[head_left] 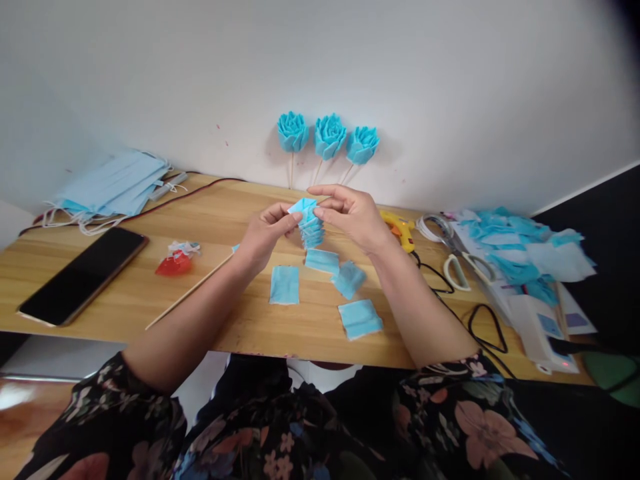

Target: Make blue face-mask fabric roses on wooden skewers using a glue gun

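Note:
Between my two hands is a folded blue fabric piece point(304, 208), above the table. My left hand point(265, 230) pinches its left side between thumb and fingers. My right hand point(350, 215) has its thumb and fingers closed at the right edge of the same piece. Just beneath it shows a row of overlapping folded blue pieces point(312, 235), partly covered by the hands. Blue fabric rectangles lie below: one at the left point(285, 285), one in the middle point(323, 261), a crumpled one point(349, 279) and one at the right point(361, 319).
Three blue fabric flowers on sticks point(330, 137) lean on the wall. Left are face masks point(117, 183), a phone point(84, 275), a red item point(175, 261) and a wooden stick point(187, 293). Right are a yellow glue gun point(400, 228), scissors point(456, 272), blue scraps point(525, 247) and a power strip point(537, 333).

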A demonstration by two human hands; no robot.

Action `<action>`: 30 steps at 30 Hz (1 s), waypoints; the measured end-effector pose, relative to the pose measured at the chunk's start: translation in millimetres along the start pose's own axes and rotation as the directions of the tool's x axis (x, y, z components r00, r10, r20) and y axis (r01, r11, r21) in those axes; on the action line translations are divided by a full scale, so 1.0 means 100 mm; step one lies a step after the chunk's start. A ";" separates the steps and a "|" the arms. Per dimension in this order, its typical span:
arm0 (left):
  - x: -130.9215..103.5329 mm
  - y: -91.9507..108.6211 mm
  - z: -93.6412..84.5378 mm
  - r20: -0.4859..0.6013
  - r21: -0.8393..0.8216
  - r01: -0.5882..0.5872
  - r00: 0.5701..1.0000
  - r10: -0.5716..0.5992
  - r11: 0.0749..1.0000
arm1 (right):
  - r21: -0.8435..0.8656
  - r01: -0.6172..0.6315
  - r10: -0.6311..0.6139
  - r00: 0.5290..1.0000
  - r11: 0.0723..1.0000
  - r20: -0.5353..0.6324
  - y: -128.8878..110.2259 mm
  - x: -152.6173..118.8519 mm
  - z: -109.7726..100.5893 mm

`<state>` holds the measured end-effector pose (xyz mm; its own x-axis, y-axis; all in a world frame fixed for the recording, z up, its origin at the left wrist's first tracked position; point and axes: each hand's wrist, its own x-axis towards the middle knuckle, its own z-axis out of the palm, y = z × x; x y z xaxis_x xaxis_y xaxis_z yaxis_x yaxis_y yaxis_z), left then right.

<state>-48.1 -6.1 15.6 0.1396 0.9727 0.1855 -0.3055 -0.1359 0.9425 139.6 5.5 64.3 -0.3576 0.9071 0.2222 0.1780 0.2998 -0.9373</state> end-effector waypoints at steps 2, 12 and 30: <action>0.00 0.01 0.00 -0.004 0.006 -0.007 1.000 0.007 1.000 | -0.018 0.011 -0.011 1.000 1.000 0.005 0.01 0.00 0.01; 0.01 -0.02 -0.02 -0.008 0.055 -0.045 0.999 0.046 0.997 | -0.168 0.093 -0.089 0.996 0.981 0.032 -0.03 -0.03 0.02; 0.02 -0.03 -0.01 0.028 -0.043 -0.029 0.999 0.031 0.999 | -0.057 0.063 -0.066 0.996 0.996 -0.058 0.06 0.02 0.02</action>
<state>-48.2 -3.8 12.8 0.1561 0.9625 0.2219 -0.3495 -0.1563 0.9238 138.5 8.6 58.9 -0.3149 0.9009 0.2985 0.2071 0.3722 -0.9047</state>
